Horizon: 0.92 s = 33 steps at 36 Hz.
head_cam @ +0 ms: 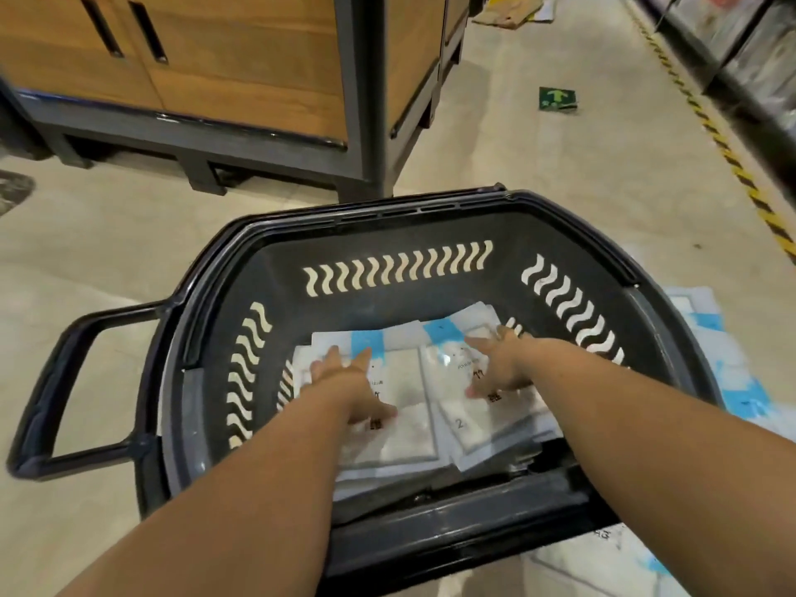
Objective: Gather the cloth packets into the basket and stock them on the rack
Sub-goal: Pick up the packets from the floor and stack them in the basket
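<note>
Two hands are down in the dark plastic shopping basket with wavy slots cut in its walls. Both are flat and spread and grip nothing. Our left hand presses palm-down on the left stack of white cloth packets in clear wrap with blue bands. Our right hand lies the same way on the stack beside it, fingers splayed.

Packets cover the basket bottom in overlapping layers, some skewed, labels up. The print is too blurred to read. The basket sits on the pale concrete floor, with its looped black handle sticking out to the left.

We see more loose packets of the same kind on the floor, just beside the basket's right wall and by its near corner.

Beyond the basket stands a wood-panelled cabinet on a dark metal frame, near the far rim but apart from it. Further back on the floor are a green square arrow sign and flattened brown cardboard. A yellow-black hazard stripe runs along the right. The far-right shelving is blurred.
</note>
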### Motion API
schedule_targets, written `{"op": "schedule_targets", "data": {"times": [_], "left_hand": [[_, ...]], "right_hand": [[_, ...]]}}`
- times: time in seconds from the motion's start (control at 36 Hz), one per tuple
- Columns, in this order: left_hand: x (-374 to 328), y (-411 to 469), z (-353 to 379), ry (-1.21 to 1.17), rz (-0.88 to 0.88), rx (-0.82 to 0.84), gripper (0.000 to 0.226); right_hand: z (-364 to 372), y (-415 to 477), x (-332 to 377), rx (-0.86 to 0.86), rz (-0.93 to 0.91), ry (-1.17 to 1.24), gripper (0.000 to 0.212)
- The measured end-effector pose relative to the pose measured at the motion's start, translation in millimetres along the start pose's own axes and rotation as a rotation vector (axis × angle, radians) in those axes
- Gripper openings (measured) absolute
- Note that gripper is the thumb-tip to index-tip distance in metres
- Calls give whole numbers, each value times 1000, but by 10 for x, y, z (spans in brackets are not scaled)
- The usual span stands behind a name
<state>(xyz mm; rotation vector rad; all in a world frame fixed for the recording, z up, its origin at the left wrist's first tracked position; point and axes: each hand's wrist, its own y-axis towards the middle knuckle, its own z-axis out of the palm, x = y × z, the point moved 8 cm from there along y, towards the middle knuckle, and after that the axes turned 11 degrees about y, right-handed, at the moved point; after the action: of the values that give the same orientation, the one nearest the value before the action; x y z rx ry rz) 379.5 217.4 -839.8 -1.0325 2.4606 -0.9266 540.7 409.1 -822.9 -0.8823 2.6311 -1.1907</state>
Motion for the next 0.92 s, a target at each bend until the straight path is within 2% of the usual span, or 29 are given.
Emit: {"op": "schedule_targets", "data": {"times": [0.03,0.08,0.17,0.47,0.58,0.69,0.75,0.92], "left_hand": [[-100,-23,72,47,107,64,115],[-182,-60,225,159,210,166,122],[-124,-57,298,191,170,178,130],[-89,8,266,249,141,188,130],[-135,26,171,229,141,215,118],[-201,51,-73,256,156,57,81],[-231,45,-203,282,143,-36,67],[-334,-171,-700,179,68,-405,59]], "right_hand": [[85,45,48,70,-29,-36,113],[241,108,76,180,-43,-89,124],[315,118,55,215,-38,-136,133],[266,115,22,179,-33,-182,123],[204,149,40,162,-48,-158,112],[14,129,44,50,-75,-86,94],[-139,102,45,-65,-97,-28,85],[-745,-269,102,-449,-263,-47,57]]}}
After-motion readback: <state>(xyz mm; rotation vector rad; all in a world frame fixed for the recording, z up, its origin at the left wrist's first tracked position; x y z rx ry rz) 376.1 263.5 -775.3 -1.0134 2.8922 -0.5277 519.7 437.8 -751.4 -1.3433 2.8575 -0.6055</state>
